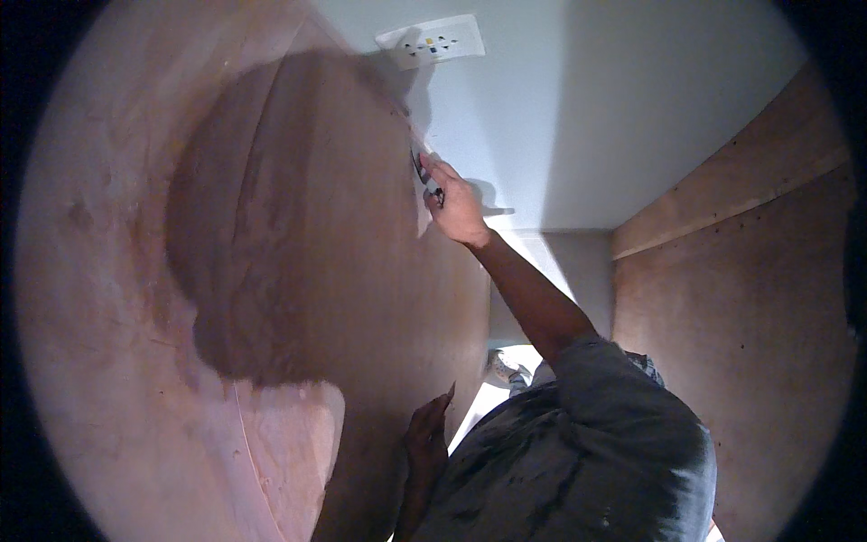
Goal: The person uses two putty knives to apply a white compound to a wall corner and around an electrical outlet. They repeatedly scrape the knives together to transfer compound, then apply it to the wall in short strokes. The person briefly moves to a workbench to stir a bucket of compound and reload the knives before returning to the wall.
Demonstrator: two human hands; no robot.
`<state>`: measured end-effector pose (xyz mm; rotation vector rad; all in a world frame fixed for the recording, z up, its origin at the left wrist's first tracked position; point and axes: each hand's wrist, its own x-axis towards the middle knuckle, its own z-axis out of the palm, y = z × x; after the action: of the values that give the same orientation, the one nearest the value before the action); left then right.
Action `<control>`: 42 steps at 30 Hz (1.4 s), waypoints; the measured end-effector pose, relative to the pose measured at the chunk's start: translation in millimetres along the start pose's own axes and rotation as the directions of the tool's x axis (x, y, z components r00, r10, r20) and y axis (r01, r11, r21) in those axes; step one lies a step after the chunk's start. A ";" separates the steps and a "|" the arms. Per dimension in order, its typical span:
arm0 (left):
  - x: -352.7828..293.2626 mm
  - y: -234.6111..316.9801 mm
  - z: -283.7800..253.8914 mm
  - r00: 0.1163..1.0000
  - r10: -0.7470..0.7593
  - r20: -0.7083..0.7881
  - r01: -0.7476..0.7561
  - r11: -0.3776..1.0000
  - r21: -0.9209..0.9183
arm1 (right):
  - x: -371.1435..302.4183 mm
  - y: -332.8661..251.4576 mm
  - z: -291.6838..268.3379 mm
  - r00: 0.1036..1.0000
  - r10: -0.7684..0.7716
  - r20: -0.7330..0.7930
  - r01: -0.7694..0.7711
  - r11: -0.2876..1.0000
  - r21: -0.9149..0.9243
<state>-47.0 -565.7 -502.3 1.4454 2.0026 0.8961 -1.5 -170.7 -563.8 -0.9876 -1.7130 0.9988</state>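
Observation:
My right hand (459, 210) is stretched out to the seam where a wood panel (361, 199) meets the pale wall (506, 108). Its fingers are closed on a small hand tool (417, 166) with a thin dark edge; the grip hides most of it, so its exact kind is unclear. The tool lies along the panel's edge. Lower down, in shadow, my left hand (424, 435) is close to the panel, fingers drawn together. A thin pointed shape shows at its fingertips, too dark to name.
A white outlet plate (432, 42) is set in the wall beyond my right hand. On the right stands another wood panel (722, 316) with a ledge-like band along its top. My shadow covers much of the left panel. A light patterned object (508, 369) lies below my right arm.

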 end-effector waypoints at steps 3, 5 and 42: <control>7.4 15.9 4.4 1.000 -0.017 -0.002 0.017 1.000 -0.014 | -7.6 28.0 -22.2 0.986 -0.090 0.139 0.087 0.996 0.032; 16.7 30.4 4.2 0.999 -0.037 -0.031 0.037 0.999 0.002 | -8.6 46.1 -31.7 0.980 -0.063 0.191 0.048 0.995 0.086; 89.9 170.1 48.0 0.749 -0.524 -0.406 0.311 0.818 -0.483 | 120.0 -191.7 -80.4 0.965 0.217 0.148 -0.262 0.840 0.475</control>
<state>65.4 -433.0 -407.0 0.4966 2.2192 1.4791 3.5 -113.3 -330.8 -0.8353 -1.3129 1.5720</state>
